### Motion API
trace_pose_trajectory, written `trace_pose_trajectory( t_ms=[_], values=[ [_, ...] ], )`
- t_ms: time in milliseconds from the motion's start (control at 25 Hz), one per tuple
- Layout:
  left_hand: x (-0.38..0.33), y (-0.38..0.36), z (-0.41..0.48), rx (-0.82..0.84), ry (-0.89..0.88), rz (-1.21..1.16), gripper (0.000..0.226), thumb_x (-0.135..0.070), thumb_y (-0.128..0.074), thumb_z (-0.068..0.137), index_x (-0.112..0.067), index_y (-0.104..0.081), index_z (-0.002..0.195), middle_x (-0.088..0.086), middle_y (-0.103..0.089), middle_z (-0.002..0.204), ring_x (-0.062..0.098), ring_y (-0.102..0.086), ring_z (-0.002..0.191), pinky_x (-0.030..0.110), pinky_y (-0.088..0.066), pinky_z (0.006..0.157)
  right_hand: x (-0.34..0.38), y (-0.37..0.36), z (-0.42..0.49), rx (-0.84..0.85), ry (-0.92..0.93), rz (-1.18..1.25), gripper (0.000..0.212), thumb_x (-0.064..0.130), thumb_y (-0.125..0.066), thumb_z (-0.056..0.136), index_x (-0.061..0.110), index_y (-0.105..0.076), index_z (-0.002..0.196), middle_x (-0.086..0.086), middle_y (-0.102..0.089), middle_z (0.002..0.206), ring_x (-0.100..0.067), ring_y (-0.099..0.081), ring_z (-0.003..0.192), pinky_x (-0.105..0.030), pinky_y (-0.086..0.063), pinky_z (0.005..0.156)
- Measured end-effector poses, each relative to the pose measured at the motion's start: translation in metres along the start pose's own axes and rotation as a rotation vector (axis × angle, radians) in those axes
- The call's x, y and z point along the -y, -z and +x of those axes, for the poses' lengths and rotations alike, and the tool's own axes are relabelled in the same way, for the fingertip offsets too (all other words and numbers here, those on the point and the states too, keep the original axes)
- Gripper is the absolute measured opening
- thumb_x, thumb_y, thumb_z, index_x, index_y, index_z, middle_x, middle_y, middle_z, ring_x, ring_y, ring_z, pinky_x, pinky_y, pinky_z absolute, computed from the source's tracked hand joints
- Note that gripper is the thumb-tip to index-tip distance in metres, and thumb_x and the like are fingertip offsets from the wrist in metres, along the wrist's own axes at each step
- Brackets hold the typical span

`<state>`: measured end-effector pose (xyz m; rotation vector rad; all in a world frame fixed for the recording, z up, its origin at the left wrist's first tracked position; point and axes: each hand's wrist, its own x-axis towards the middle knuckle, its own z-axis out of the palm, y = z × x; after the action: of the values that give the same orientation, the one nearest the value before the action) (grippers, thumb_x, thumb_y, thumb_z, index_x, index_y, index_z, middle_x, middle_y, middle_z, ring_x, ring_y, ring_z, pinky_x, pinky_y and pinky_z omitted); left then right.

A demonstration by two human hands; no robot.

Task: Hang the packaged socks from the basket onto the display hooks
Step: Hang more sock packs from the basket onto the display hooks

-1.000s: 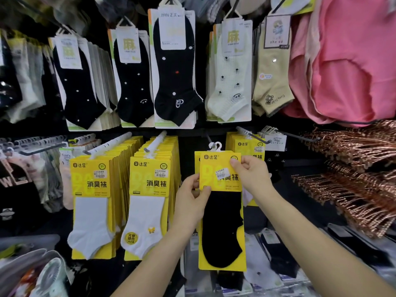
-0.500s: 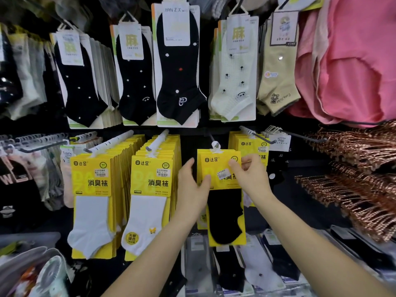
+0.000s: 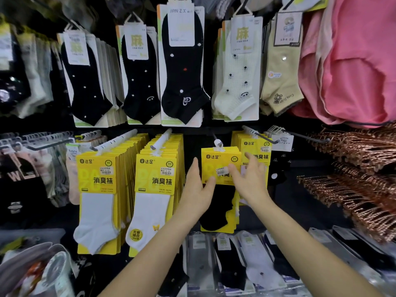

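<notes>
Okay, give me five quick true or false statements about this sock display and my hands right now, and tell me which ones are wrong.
1. The lone yellow pack in the middle holds a black sock. True.
2. The neighbouring packs to its left hold black socks too. False: they hold white socks.
3. The middle pack's white hanger sits on a display hook. True.
4. The right hand is clenched round the pack. False: its fingers are spread open.
5. The pink fabric hangs at the upper left. False: it hangs at the upper right.
</notes>
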<state>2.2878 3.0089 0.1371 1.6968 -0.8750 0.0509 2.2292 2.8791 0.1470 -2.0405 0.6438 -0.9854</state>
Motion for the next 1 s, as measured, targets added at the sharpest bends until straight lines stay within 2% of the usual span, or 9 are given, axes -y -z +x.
trace_pose_trajectory(
  t_ms=[80,200,280,360,520,640,760,880,1000],
  values=[
    [0.007,0.015,-0.025,-0.044,-0.056,-0.056,0.06,-0.021,-0.05,0.095,-0.019,-0.021,0.147,-0.01,-0.027,0.149,-0.002,-0.025,0.135,0.016,-0.027,0.109,0.001,0.001,-0.02,-0.083,0.073,0.051,0.054,0.036,-0.055,0.09,0.019,-0.036,0.137,-0.004,-0.04,0.124,-0.02,-0.047,0.111,-0.037,-0.043,0.093],
    [0.02,0.046,-0.043,-0.249,-0.078,-0.135,0.048,-0.018,-0.052,0.093,-0.024,-0.037,0.139,-0.015,-0.039,0.141,-0.008,-0.035,0.126,0.001,-0.031,0.095,0.009,-0.014,-0.049,0.014,0.152,0.054,0.04,0.03,-0.054,0.091,0.02,-0.045,0.129,0.002,-0.042,0.111,-0.005,-0.047,0.085,-0.025,-0.039,0.078],
    [0.031,0.07,-0.041,-0.389,-0.062,-0.092,0.048,-0.017,-0.051,0.093,-0.025,-0.038,0.138,-0.013,-0.038,0.142,-0.001,-0.037,0.126,0.007,-0.031,0.093,0.02,-0.034,-0.063,0.154,0.166,0.048,0.04,0.029,-0.053,0.092,0.019,-0.045,0.13,0.0,-0.043,0.113,-0.001,-0.047,0.081,-0.02,-0.035,0.078],
    [0.042,0.091,-0.032,-0.439,-0.008,-0.015,0.058,-0.02,-0.053,0.093,-0.021,-0.027,0.145,-0.009,-0.031,0.148,0.003,-0.044,0.118,0.008,-0.035,0.088,0.033,-0.055,-0.068,0.277,0.17,0.033,0.052,0.031,-0.053,0.093,0.018,-0.035,0.14,-0.004,-0.042,0.129,-0.003,-0.051,0.097,-0.02,-0.036,0.085],
    [0.052,0.107,-0.013,-0.304,0.097,-0.019,0.071,-0.027,-0.058,0.091,-0.017,-0.019,0.148,0.001,-0.031,0.152,0.01,-0.04,0.13,0.029,-0.037,0.105,0.063,-0.084,-0.059,0.37,0.113,0.133,0.077,0.034,-0.055,0.092,0.023,-0.005,0.15,0.004,-0.026,0.152,-0.015,-0.031,0.137,-0.026,-0.031,0.104],
    [0.05,0.108,0.0,-0.213,-0.022,-0.141,0.049,-0.016,-0.055,0.092,-0.021,-0.04,0.138,-0.006,-0.058,0.127,0.001,-0.055,0.113,0.017,-0.048,0.09,0.08,-0.1,-0.046,0.38,0.095,0.252,0.068,0.03,-0.055,0.091,0.029,-0.017,0.147,0.02,-0.052,0.127,0.0,-0.052,0.115,-0.011,-0.04,0.087],
    [0.049,0.109,0.005,-0.226,-0.021,-0.199,0.045,-0.006,-0.052,0.091,-0.021,-0.045,0.134,-0.008,-0.061,0.119,-0.001,-0.058,0.108,0.009,-0.047,0.081,0.082,-0.112,-0.04,0.385,0.087,0.335,0.064,0.022,-0.054,0.092,0.029,-0.02,0.146,0.013,-0.059,0.121,-0.008,-0.057,0.109,-0.024,-0.047,0.089],
    [0.053,0.104,-0.006,-0.215,0.008,-0.203,0.047,-0.004,-0.048,0.094,-0.016,-0.04,0.138,-0.001,-0.058,0.125,0.007,-0.056,0.114,0.023,-0.047,0.095,0.071,-0.112,-0.046,0.435,0.106,0.332,0.062,0.016,-0.048,0.095,0.032,-0.016,0.146,0.018,-0.055,0.121,0.002,-0.053,0.103,-0.009,-0.04,0.079],
    [0.06,0.096,-0.027,-0.223,0.091,-0.167,0.046,-0.008,-0.046,0.095,-0.012,-0.036,0.14,0.006,-0.053,0.132,0.02,-0.051,0.122,0.04,-0.041,0.105,0.057,-0.108,-0.059,0.482,0.079,0.293,0.062,0.018,-0.042,0.098,0.031,-0.008,0.148,0.009,-0.047,0.137,-0.009,-0.047,0.118,-0.02,-0.037,0.09]
  ],
)
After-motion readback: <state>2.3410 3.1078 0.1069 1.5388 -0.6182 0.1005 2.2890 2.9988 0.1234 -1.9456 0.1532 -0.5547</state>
